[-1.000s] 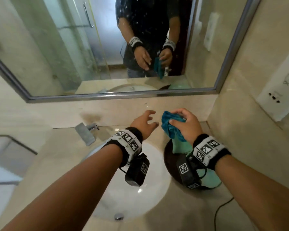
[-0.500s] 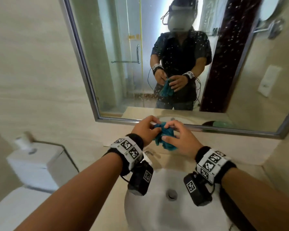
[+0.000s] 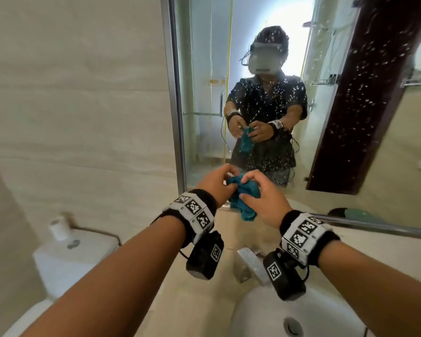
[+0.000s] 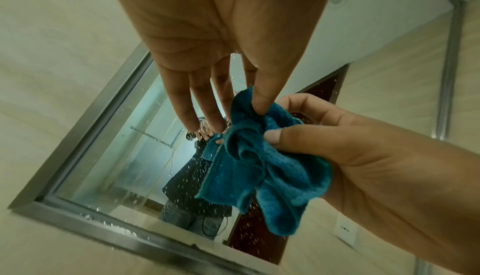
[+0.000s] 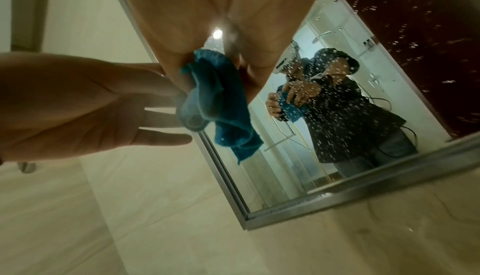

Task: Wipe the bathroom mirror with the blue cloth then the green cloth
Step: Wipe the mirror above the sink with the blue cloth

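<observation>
A crumpled blue cloth (image 3: 243, 198) hangs between my two hands, in front of the mirror's lower left corner. My left hand (image 3: 229, 181) pinches its top edge with thumb and forefinger, the other fingers straight (image 4: 205, 103). My right hand (image 3: 247, 188) grips the bunched cloth (image 4: 272, 166) from the right, thumb across it. The mirror (image 3: 350, 93) is speckled with white droplets and shows my reflection. The green cloth appears only as a reflection (image 3: 357, 212) at the mirror's lower right. In the right wrist view the blue cloth (image 5: 221, 98) dangles from my right palm beside the left hand (image 5: 103, 105).
Below my wrists are a chrome tap (image 3: 248, 261) and a white basin (image 3: 265, 312) set in a beige counter. A white toilet tank (image 3: 71, 259) with a paper roll (image 3: 58, 227) stands at the left. The mirror's metal frame (image 3: 178, 105) borders a beige tiled wall.
My left hand has come over and taken hold of the blue cloth with the right. Both hands have risen from the counter toward the mirror, and the view has tilted up.
</observation>
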The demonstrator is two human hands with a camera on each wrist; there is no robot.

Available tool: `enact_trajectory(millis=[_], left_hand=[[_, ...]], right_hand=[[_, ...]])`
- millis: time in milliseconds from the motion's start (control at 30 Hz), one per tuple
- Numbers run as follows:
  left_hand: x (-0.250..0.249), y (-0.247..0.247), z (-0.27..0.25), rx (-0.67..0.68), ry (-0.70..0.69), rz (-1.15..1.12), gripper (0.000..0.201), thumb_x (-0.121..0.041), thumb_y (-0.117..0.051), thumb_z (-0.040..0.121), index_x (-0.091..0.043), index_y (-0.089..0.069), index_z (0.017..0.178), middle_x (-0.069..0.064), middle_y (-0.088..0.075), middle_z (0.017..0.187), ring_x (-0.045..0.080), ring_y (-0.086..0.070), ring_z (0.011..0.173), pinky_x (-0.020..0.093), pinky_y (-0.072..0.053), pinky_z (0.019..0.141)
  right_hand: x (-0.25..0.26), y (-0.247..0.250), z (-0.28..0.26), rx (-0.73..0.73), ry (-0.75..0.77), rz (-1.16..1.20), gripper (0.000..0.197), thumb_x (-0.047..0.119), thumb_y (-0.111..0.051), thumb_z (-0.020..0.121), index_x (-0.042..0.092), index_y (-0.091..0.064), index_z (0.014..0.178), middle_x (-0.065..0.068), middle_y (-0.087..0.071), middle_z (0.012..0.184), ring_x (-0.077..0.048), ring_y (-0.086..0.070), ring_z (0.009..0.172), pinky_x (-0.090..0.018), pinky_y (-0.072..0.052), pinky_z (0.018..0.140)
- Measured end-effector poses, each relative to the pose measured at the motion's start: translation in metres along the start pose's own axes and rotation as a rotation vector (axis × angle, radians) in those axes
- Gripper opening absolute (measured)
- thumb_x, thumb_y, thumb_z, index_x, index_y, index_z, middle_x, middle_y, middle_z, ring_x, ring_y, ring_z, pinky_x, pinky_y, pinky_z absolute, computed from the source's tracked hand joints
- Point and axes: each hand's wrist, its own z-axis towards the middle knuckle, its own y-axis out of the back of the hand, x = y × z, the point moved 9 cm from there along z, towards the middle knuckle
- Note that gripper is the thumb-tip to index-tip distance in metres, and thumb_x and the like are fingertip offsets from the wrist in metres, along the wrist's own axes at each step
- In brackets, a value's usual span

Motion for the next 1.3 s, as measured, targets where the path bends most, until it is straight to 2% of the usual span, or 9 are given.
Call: enact_trajectory(millis=[167,267,467,667,767,967,1133,1233,1300], left_hand=[[-0.006,0.03,0.022,-0.006,-0.018,0.141,0.043,-0.017,-0.061,0.09,-0.02,-0.048,0.131,0.004,-0.052,0.132,0.019,-0.049,0.119,0.027,-0.038,0.097],[-0.01,0.056,0.041,-0.097,-0.02,0.317,0.058,-0.024,-0.064,0.088,-0.027,-0.038,0.14,0.002,-0.042,0.143,0.02,-0.041,0.13,0.035,-0.034,0.108],[-0.029,0.126,0.081,-0.327,-0.019,0.622,0.072,-0.037,-0.062,0.086,-0.033,-0.022,0.146,0.001,-0.012,0.157,0.022,-0.012,0.144,0.05,-0.021,0.115],[-0.058,0.177,0.129,-0.401,-0.11,0.74,0.084,-0.045,-0.058,0.087,-0.033,-0.004,0.15,-0.002,0.011,0.158,0.021,0.009,0.145,0.052,-0.005,0.116],[-0.074,0.197,0.153,-0.395,-0.179,0.78,0.095,-0.052,-0.058,0.085,-0.031,0.008,0.15,-0.002,0.022,0.156,0.022,0.017,0.144,0.052,0.001,0.115],[-0.111,0.238,0.199,-0.433,-0.322,0.863,0.104,-0.06,-0.055,0.083,-0.025,0.019,0.148,0.0,0.03,0.153,0.021,0.024,0.142,0.047,0.008,0.114],[-0.134,0.261,0.233,-0.452,-0.373,0.849,0.118,-0.066,-0.062,0.075,-0.023,0.022,0.147,0.003,0.032,0.152,0.023,0.027,0.141,0.046,0.01,0.113],[-0.14,0.265,0.248,-0.446,-0.386,0.854,0.128,-0.063,-0.07,0.069,-0.024,0.024,0.146,0.004,0.035,0.151,0.024,0.027,0.141,0.046,0.009,0.113],[-0.143,0.266,0.258,-0.432,-0.393,0.836,0.133,-0.061,-0.075,0.065,-0.024,0.024,0.146,0.005,0.035,0.151,0.025,0.026,0.141,0.047,0.006,0.114]], right_hand=[[0.026,0.019,0.04,-0.054,0.113,-0.118,0.028,0.0,-0.062,0.08,0.023,-0.053,0.093,0.0,-0.061,0.095,-0.014,-0.059,0.08,-0.022,-0.049,0.069],[0.033,0.035,0.072,-0.104,0.159,-0.187,0.027,0.0,-0.062,0.08,0.021,-0.057,0.096,-0.001,-0.058,0.101,-0.015,-0.056,0.089,-0.02,-0.042,0.08],[0.068,0.063,0.121,-0.239,0.268,-0.282,0.029,-0.004,-0.06,0.081,0.012,-0.059,0.106,-0.005,-0.046,0.116,-0.011,-0.046,0.103,-0.013,-0.03,0.093],[0.106,0.084,0.172,-0.287,0.291,-0.418,0.033,0.002,-0.057,0.085,0.016,-0.056,0.115,-0.007,-0.045,0.122,-0.017,-0.042,0.113,-0.011,-0.023,0.094],[0.126,0.094,0.195,-0.333,0.307,-0.486,0.034,0.001,-0.055,0.086,0.016,-0.055,0.117,-0.005,-0.045,0.121,-0.01,-0.039,0.108,-0.003,-0.017,0.092],[0.17,0.124,0.244,-0.469,0.331,-0.478,0.035,0.001,-0.056,0.086,0.016,-0.057,0.118,-0.002,-0.037,0.122,-0.008,-0.042,0.106,-0.013,-0.03,0.099],[0.209,0.147,0.275,-0.562,0.422,-0.527,0.034,0.001,-0.059,0.085,0.017,-0.059,0.115,0.004,-0.032,0.114,-0.005,-0.041,0.1,-0.003,-0.028,0.091],[0.226,0.152,0.285,-0.595,0.49,-0.566,0.028,-0.001,-0.058,0.085,0.016,-0.058,0.107,0.005,-0.036,0.111,-0.003,-0.04,0.097,0.009,-0.025,0.081],[0.237,0.152,0.289,-0.596,0.549,-0.588,0.023,-0.002,-0.058,0.083,0.014,-0.058,0.1,0.003,-0.04,0.108,-0.004,-0.041,0.093,0.009,-0.025,0.079]])
